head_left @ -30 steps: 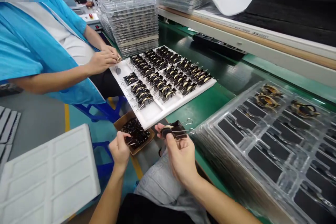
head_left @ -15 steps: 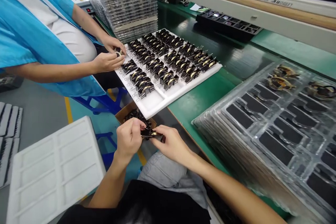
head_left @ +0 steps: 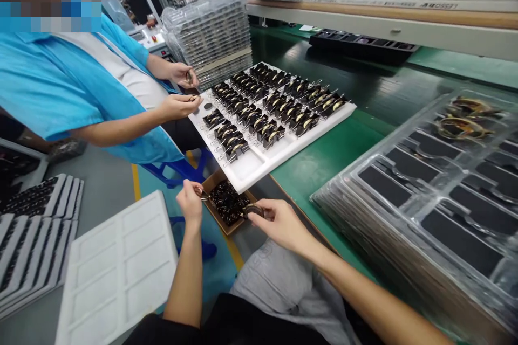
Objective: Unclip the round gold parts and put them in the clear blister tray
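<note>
My left hand (head_left: 190, 200) is closed on a binder clip, whose wire handles (head_left: 203, 193) stick out past the fingertips; its black body is hard to tell from the clips behind. My right hand (head_left: 279, 222) pinches a dark, round, ring-like part (head_left: 254, 209) with a pale edge. The two hands are apart, above a cardboard box (head_left: 229, 230) with many black binder clips in it. Beyond them, a white tray (head_left: 265, 164) holds rows of clips clamped on similar round parts. Its near corner overhangs the green table.
Across the tray, a co-worker's hands (head_left: 182, 102) hold small parts. Stacked clear plastic trays (head_left: 343, 188) stand at right, with another stack (head_left: 210, 32) at the back. A white compartment tray (head_left: 117, 264) is at lower left. A shelf edge (head_left: 364, 16) crosses above the table.
My hands have moved apart; the left went leftward with the clip, the right stays near with the round part. The co-worker's hands have separated. The view has shifted, showing more of the box.
</note>
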The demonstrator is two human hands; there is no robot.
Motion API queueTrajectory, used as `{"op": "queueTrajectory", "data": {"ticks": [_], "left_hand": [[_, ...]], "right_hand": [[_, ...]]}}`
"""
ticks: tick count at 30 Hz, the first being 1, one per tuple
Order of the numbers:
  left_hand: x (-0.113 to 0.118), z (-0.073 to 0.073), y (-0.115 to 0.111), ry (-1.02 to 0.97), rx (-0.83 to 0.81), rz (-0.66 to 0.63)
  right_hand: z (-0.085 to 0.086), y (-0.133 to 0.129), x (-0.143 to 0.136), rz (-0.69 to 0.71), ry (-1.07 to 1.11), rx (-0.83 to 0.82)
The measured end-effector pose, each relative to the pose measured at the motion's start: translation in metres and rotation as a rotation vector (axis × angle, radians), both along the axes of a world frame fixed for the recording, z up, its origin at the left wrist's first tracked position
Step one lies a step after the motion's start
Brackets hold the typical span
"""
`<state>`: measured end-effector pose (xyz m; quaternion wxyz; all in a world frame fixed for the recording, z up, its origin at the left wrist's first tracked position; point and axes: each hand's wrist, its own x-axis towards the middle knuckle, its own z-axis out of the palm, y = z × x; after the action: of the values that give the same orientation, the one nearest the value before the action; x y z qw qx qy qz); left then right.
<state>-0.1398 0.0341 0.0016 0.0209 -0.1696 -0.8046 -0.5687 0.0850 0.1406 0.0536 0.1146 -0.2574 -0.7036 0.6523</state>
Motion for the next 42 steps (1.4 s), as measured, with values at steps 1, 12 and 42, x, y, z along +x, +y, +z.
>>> {"op": "queueTrajectory", "data": {"ticks": [1,12,42], "left_hand": [[-0.01,-0.007,-0.002,0.04,-0.163,-0.043],[0.017,0.063,0.054,0.703,-0.275,-0.29],[0.109,0.073,0.044,0.013,0.46,-0.114]], "right_hand": [[-0.001,0.002,-0.001,0.011,0.051,-0.147],[-0.01,0.015,-0.008,-0.039,0.302,-0.562],[0.03,-0.038,-0.002,-0.32,0.757,-0.196]]}}
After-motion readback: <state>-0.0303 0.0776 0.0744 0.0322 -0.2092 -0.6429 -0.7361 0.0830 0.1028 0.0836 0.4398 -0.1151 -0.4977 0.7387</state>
